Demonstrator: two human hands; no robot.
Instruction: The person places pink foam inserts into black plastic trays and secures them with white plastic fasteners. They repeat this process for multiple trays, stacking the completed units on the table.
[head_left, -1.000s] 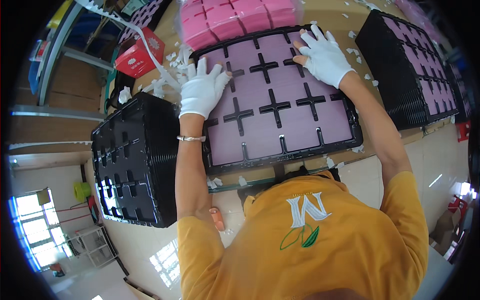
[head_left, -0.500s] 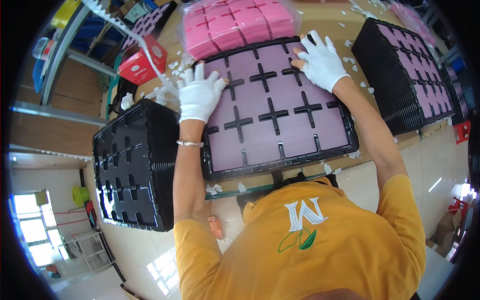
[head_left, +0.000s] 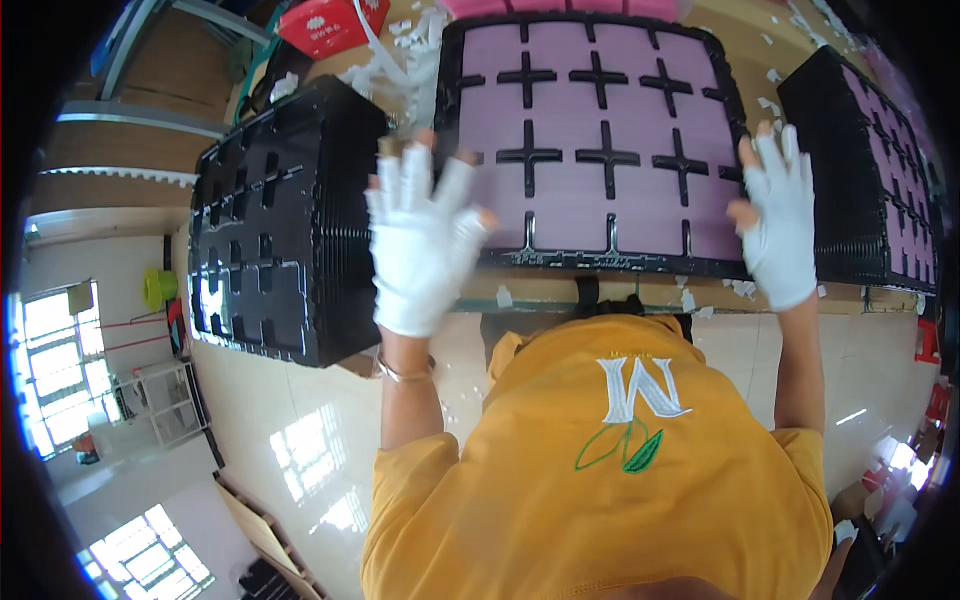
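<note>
At a paper-strewn workbench (head_left: 755,60), seen from the head camera, a worker in a mustard-yellow shirt (head_left: 560,480) has both gloved hands at the near side of a wide black tray (head_left: 625,262) fitted with lilac sheeting (head_left: 570,200). The tray lies flat on the bench, straight ahead, its long axis running left to right and its near rim facing the wearer. The left hand (head_left: 420,240), blurred, hangs over the tray's near left corner, fingers spread and nothing seen in its grasp; whether it touches cannot be told. The right hand (head_left: 780,225) is at the right rim, toward the near corner, palm down and unclenched, thumb pointing in at the edge; contact there is unclear too. Neither hand is plainly the nearer: the tray's length spans the gap between them, its bulk reaching to the far side. Just beside the left hand stands a stack of black trays (head_left: 345,190); another stack, lilac-faced (head_left: 850,200), flanks the right. Pink sheets (head_left: 560,8) sit beyond the far rim.
</note>
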